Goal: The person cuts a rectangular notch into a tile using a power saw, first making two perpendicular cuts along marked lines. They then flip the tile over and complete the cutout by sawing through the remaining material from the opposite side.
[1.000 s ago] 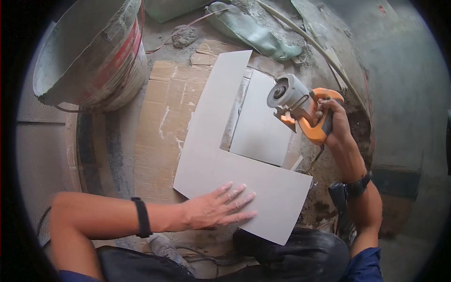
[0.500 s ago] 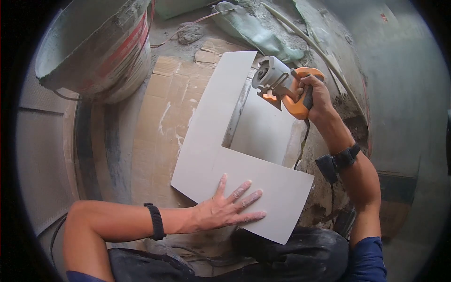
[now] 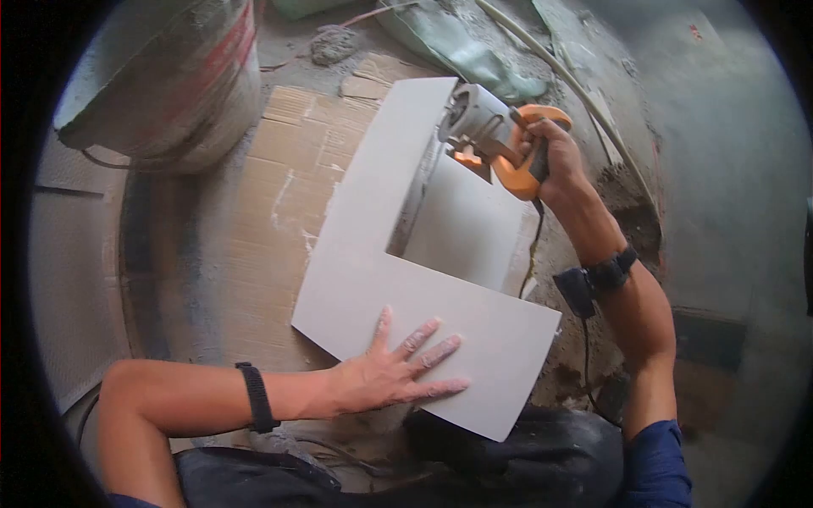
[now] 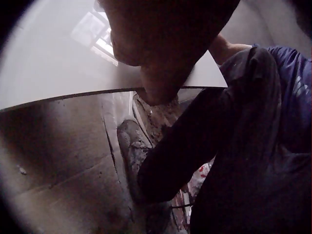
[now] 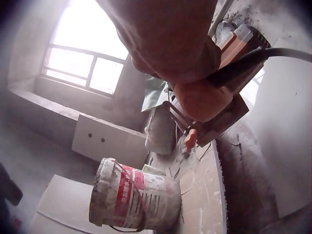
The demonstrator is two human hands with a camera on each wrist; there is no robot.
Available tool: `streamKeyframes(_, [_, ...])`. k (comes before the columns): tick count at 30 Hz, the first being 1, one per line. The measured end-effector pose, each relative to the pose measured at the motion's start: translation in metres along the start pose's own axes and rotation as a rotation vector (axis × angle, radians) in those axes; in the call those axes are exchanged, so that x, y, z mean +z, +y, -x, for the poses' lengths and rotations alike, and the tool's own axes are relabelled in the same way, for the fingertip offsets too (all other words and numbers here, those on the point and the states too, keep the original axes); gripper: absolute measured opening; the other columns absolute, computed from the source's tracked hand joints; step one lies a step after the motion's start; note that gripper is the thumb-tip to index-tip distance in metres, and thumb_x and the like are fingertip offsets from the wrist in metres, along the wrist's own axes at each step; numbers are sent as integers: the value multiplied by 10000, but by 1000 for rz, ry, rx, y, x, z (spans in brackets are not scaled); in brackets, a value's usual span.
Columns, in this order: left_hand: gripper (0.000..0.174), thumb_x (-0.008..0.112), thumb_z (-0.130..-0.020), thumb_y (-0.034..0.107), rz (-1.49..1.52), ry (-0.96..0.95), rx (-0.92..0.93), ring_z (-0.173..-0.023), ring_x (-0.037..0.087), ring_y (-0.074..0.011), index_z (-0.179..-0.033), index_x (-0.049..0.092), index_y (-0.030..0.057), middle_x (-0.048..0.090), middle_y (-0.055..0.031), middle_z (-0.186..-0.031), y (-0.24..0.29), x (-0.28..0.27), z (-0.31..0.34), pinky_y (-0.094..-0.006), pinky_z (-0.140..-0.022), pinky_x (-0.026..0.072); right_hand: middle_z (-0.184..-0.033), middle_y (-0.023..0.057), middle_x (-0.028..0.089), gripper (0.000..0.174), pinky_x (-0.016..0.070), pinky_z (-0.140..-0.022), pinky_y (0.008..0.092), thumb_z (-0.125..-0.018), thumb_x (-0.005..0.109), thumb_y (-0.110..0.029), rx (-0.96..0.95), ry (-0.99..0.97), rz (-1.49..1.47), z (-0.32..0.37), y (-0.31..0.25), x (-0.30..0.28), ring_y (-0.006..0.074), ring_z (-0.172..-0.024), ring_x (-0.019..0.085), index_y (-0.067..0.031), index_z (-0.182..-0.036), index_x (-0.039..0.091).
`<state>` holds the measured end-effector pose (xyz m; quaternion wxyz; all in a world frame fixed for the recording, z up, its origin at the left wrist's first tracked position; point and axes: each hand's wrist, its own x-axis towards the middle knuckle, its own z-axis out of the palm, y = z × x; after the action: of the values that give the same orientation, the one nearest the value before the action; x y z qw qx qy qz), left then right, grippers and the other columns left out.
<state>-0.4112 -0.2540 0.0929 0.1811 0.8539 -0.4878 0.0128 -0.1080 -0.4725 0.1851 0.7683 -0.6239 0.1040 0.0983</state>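
An L-shaped pale tile [image 3: 356,220] lies over cardboard in the head view. My left hand [image 3: 385,372] rests palm down on its near part, fingers spread. In my right hand [image 3: 555,161] is the handle of an orange and grey power cutter [image 3: 487,123], fingers curled round it. The cutter's disc end is at the far end of the tile's inner edge; whether the blade touches is hidden. Another pale piece [image 3: 466,220] lies within the L's opening. The right wrist view shows my right hand [image 5: 180,53] above the cutter's base plate [image 5: 226,122].
A plaster-crusted bucket [image 3: 169,93] stands at the back left, beside the cardboard [image 3: 271,195]. Green sacking [image 3: 466,55] and a long pale hose [image 3: 576,93] lie at the back. The cutter's black cable [image 3: 533,245] hangs down on the right, near my knee.
The right hand has brought the cutter left and away from me, from above the inner piece to the tile's far inner edge. The left hand has stayed on the tile, its fingers spread wider.
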Motion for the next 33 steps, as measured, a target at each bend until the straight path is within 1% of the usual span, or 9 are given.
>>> streamKeyframes(1, [606, 387, -1026, 200, 14, 8, 14, -1473, 228, -490, -1578, 219, 384, 184, -192, -1641, -1, -2, -1, -878, -910, 325, -745, 34, 577, 155, 567, -616, 286, -870, 588, -107, 1, -16, 13, 0, 1, 2, 113, -609, 590, -21, -997, 566])
streamKeyframes(3, [601, 392, -1024, 213, 32, -19, 5, -1473, 230, -489, -1574, 229, 391, 193, -185, -1640, -3, -9, 0, -879, -902, 327, -745, 37, 581, 160, 571, -615, 289, -867, 585, -101, 3, 54, 53, 4, -3, 6, 115, -611, 594, -21, -1004, 566])
streamKeyframes(9, [599, 395, -1019, 203, 35, -5, -6, -1473, 238, -481, -1569, 244, 385, 190, -188, -1644, -2, -12, 0, -872, -905, 332, -725, 34, 582, 158, 564, -614, 286, -859, 591, -104, 40, 10, 62, 6, -7, 14, 119, -610, 593, -31, -999, 575])
streamKeyframes(11, [603, 390, -1019, 189, 24, -10, -15, -1474, 234, -482, -1570, 241, 382, 191, -189, -1644, -2, -15, -2, -871, -907, 332, -831, 60, 579, 244, 583, -664, 352, -843, 614, -112, 31, 13, 69, 0, -5, 7, 161, -674, 609, -23, -1068, 579])
streamKeyframes(13, [608, 385, -1018, 175, 25, -11, -15, -1475, 231, -483, -1571, 237, 379, 191, -190, -1643, 1, -15, -2, -870, -909, 333, -831, 58, 575, 257, 586, -685, 349, -853, 605, -114, 54, -52, 47, -6, -3, 2, 164, -677, 608, -25, -1092, 575])
streamKeyframes(15, [631, 374, -1016, 139, 47, -14, -10, -1480, 211, -484, -1578, 213, 374, 189, -189, -1644, 1, -14, -3, -871, -919, 328, -767, 35, 601, 153, 569, -642, 304, -856, 597, -123, 30, 22, 54, 13, -10, 18, 122, -636, 600, -38, -984, 589])
streamKeyframes(25, [651, 367, -1021, 120, 69, -35, -7, -1489, 175, -487, -1590, 173, 371, 176, -184, -1651, 0, -16, -1, -875, -935, 311, -754, 19, 569, 65, 557, -660, 287, -866, 585, -124, 30, 19, 64, 7, -5, 12, 110, -639, 585, -72, -894, 558])
streamKeyframes(27, [653, 371, -1021, 124, 69, -13, -10, -1489, 181, -486, -1592, 170, 369, 182, -184, -1649, 0, -12, -1, -875, -934, 311, -871, 77, 576, 284, 605, -745, 406, -878, 570, -100, 15, 15, 73, 6, -5, 12, 181, -731, 640, 2, -1137, 512])
streamKeyframes(33, [627, 349, -1028, 154, 59, -29, 0, -1481, 212, -487, -1592, 176, 366, 188, -184, -1648, -1, -20, -1, -874, -934, 309, -912, 76, 572, 298, 617, -742, 385, -881, 549, -89, 47, -27, 61, -5, -2, 2, 167, -738, 652, 12, -1158, 506])
